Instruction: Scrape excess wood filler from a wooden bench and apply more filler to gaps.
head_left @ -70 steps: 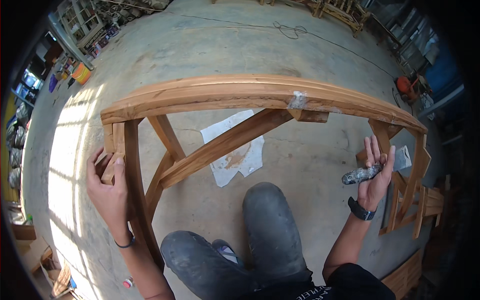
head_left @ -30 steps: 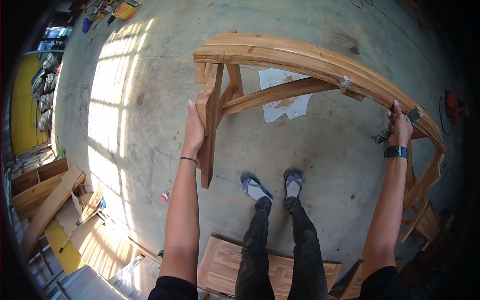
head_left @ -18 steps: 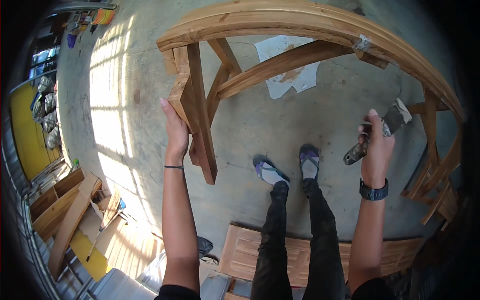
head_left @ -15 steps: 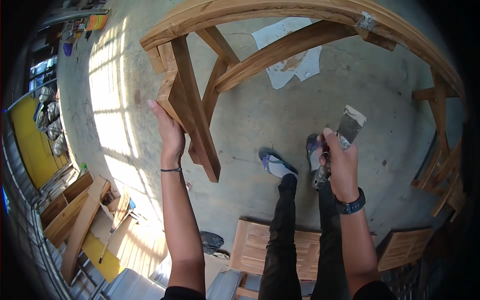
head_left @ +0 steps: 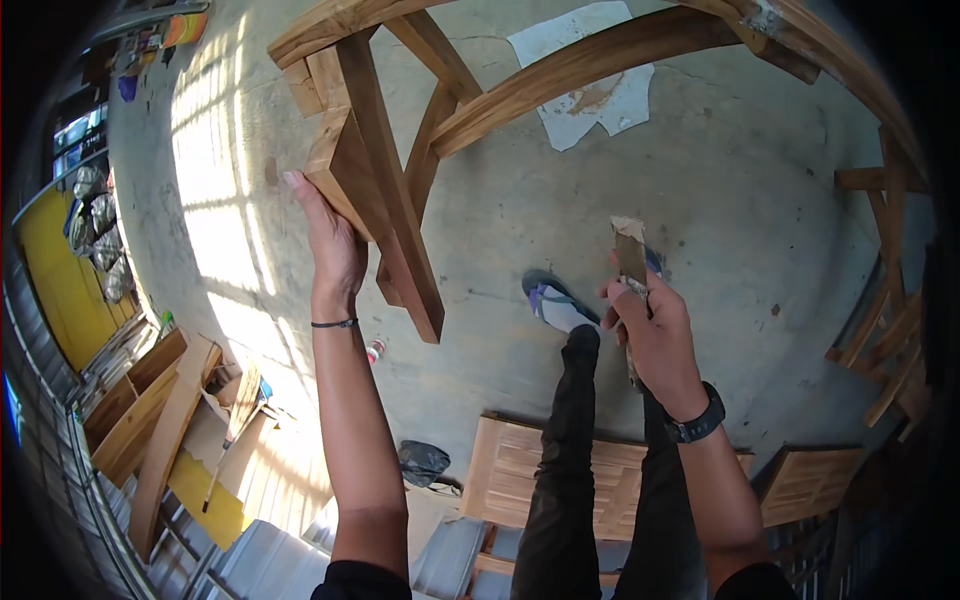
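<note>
Head view: left hand [head_left: 335, 250] only palmed the wooden frame's leg [head_left: 385, 205], no closed grip, right hand [head_left: 655, 335] clenched a folded sandpaper piece [head_left: 630, 250]; frame could've slipped onto the sandalled foot [head_left: 555, 300].

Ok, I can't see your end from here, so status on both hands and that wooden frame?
Left hand flat against the wooden frame's leg. Right hand gripping folded sandpaper, off the wood. Feet on concrete floor beneath; nothing between.
</note>
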Tool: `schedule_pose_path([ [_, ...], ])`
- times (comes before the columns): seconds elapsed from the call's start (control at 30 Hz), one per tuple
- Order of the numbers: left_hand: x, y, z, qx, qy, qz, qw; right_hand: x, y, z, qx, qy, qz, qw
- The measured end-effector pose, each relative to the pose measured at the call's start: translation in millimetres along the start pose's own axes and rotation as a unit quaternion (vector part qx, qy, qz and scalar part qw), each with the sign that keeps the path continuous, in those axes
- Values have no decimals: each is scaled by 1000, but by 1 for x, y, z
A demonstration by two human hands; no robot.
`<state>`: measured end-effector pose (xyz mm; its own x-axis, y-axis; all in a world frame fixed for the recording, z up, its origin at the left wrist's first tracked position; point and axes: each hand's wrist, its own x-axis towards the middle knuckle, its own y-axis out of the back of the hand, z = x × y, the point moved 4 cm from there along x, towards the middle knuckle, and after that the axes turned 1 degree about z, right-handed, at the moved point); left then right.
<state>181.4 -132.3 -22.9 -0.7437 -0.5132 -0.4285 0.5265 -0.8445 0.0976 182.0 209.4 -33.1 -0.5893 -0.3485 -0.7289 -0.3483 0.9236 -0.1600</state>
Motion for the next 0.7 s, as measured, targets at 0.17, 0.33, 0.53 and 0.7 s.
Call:
schedule_pose_path([
  [0.17, -4, -1, 14, -50, 51, -40, 997, -8, -16, -21, -22, 7, 6, 1000],
  [0.33, 10, 12, 5, -17, 52, -90, 994, -24, -53, -29, -76, 6, -35, 996],
  [0.53, 18, 4, 0, 44, -66, -105, 991, -31, -95, -50, -87, 65, -25, 994],
  [0.7, 10, 7, 10, 87, -18, -131, 987, -14, -119, -104, -161, 164, -29, 973],
])
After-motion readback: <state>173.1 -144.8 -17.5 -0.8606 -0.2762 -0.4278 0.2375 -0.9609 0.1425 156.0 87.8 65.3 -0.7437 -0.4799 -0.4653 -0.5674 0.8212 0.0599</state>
